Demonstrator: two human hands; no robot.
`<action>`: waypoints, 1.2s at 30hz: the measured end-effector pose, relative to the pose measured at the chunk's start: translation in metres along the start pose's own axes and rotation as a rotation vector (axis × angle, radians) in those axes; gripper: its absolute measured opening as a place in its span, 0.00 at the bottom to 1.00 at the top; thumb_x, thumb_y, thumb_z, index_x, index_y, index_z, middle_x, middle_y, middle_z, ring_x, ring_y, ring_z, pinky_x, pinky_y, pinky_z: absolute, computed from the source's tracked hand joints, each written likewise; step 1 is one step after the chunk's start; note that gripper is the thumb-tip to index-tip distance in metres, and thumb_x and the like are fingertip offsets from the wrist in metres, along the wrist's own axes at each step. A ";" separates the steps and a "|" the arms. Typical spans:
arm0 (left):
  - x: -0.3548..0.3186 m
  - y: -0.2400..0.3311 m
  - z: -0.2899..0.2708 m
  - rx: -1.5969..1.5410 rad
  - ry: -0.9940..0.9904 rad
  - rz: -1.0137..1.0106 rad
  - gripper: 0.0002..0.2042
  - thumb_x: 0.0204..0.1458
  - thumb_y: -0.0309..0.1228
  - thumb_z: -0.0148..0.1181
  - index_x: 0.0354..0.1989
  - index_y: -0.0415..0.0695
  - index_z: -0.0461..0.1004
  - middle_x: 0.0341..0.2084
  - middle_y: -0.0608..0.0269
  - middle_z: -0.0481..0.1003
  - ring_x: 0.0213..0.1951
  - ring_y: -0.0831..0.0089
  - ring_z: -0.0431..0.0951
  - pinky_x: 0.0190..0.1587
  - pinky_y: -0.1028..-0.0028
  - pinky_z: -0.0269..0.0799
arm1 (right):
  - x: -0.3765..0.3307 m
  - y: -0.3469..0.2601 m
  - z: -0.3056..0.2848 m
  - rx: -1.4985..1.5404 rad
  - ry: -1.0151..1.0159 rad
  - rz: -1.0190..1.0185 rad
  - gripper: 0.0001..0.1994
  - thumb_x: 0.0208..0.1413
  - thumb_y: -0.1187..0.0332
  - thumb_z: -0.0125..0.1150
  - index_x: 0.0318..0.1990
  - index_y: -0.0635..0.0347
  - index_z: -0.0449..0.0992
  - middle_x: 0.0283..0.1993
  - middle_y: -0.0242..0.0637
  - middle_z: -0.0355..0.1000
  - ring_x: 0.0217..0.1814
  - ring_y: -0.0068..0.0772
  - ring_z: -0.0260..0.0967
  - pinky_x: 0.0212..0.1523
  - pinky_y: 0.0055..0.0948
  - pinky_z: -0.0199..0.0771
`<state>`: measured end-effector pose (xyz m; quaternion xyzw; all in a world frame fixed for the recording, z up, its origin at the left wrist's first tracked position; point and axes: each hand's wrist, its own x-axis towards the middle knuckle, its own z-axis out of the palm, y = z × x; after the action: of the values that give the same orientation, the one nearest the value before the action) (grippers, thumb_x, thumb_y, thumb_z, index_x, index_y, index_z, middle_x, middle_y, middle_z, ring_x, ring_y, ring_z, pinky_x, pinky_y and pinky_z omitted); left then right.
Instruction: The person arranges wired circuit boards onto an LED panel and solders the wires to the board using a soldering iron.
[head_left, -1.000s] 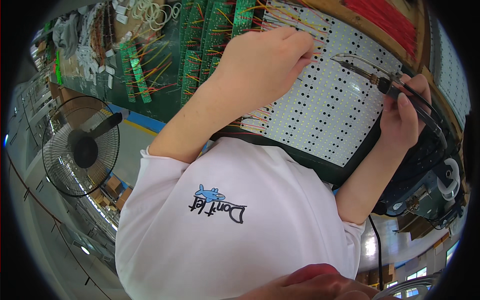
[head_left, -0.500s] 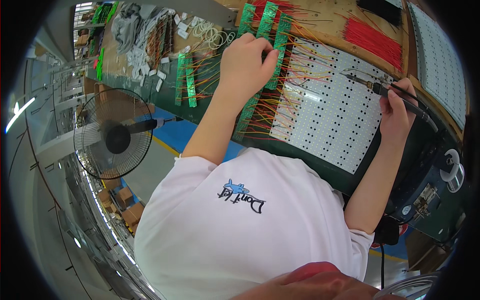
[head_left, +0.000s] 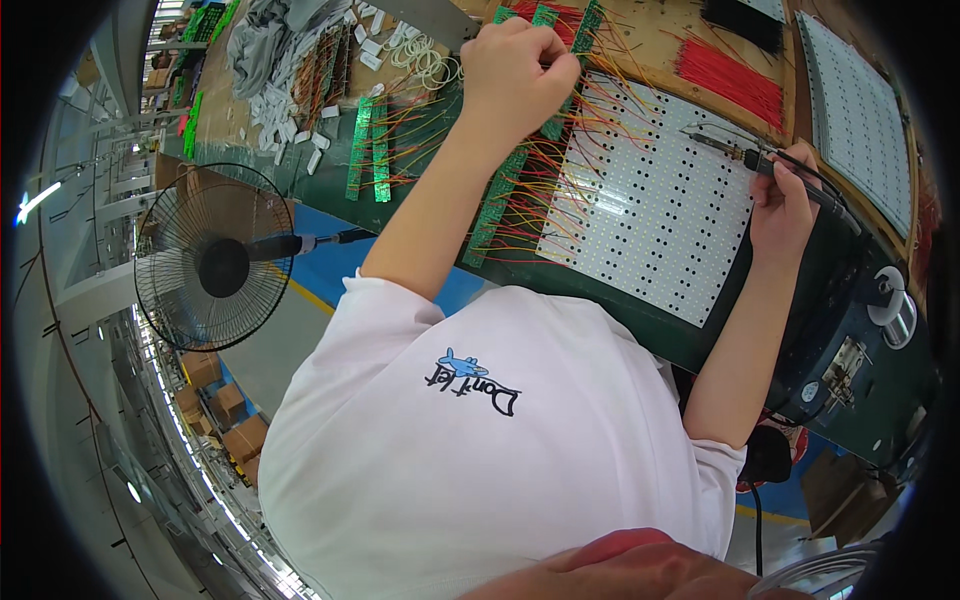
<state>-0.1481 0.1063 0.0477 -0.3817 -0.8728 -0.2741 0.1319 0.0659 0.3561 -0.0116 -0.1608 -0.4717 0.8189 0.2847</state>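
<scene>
My right hand [head_left: 783,208] grips a soldering iron [head_left: 752,160] with a black handle, its tip pointing left above a white dotted board panel [head_left: 655,215]. Curled over the far end of the green circuit boards [head_left: 493,215] is my left hand [head_left: 515,78]. Its fingers are bent and closed, and whatever they hold is hidden behind the hand. Red and yellow wires [head_left: 535,190] fan out from the green boards across the panel's left edge. To the left of my forearm lie two more green strips [head_left: 380,150] with wires attached.
Bundled red wires [head_left: 728,80] and black wires [head_left: 745,22] lie at the back right. A blue soldering station [head_left: 815,350] with a metal iron holder [head_left: 893,310] stands at the right. Rubber-like rings [head_left: 425,62] and small white pieces [head_left: 275,125] are at the back left. A fan [head_left: 222,265] stands left.
My left hand has moved farther forward along the green boards, its fingers more curled. My right hand still holds the soldering iron over the panel. The whole view has shifted slightly.
</scene>
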 end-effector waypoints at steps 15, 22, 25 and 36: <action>-0.030 -0.031 0.010 0.210 0.108 0.009 0.09 0.49 0.41 0.62 0.27 0.51 0.82 0.39 0.63 0.75 0.49 0.58 0.69 0.53 0.51 0.55 | 0.002 0.002 -0.002 0.004 -0.004 -0.005 0.04 0.53 0.73 0.60 0.33 0.59 0.70 0.29 0.28 0.68 0.25 0.17 0.65 0.23 0.16 0.60; -0.028 -0.024 -0.012 0.176 -0.039 0.175 0.07 0.44 0.36 0.66 0.33 0.54 0.80 0.47 0.64 0.71 0.55 0.55 0.65 0.58 0.51 0.53 | 0.000 0.000 0.001 0.020 0.040 -0.005 0.04 0.53 0.74 0.59 0.33 0.59 0.70 0.28 0.29 0.68 0.24 0.18 0.64 0.23 0.17 0.58; -0.034 -0.012 -0.027 0.108 -0.235 0.258 0.13 0.39 0.31 0.66 0.36 0.57 0.77 0.52 0.63 0.68 0.59 0.53 0.62 0.63 0.52 0.53 | 0.002 -0.001 -0.004 0.051 0.008 -0.001 0.03 0.53 0.73 0.59 0.33 0.59 0.70 0.27 0.29 0.68 0.24 0.18 0.63 0.23 0.17 0.58; -0.030 -0.008 -0.015 0.070 -0.222 0.425 0.08 0.42 0.33 0.72 0.30 0.54 0.79 0.51 0.67 0.75 0.60 0.55 0.66 0.60 0.54 0.59 | 0.002 -0.001 0.000 0.044 0.042 -0.006 0.04 0.53 0.73 0.58 0.32 0.58 0.69 0.26 0.30 0.67 0.22 0.18 0.61 0.21 0.17 0.57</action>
<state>-0.1333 0.0759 0.0436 -0.5798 -0.7910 -0.1659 0.1028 0.0642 0.3576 -0.0109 -0.1704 -0.4480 0.8245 0.3007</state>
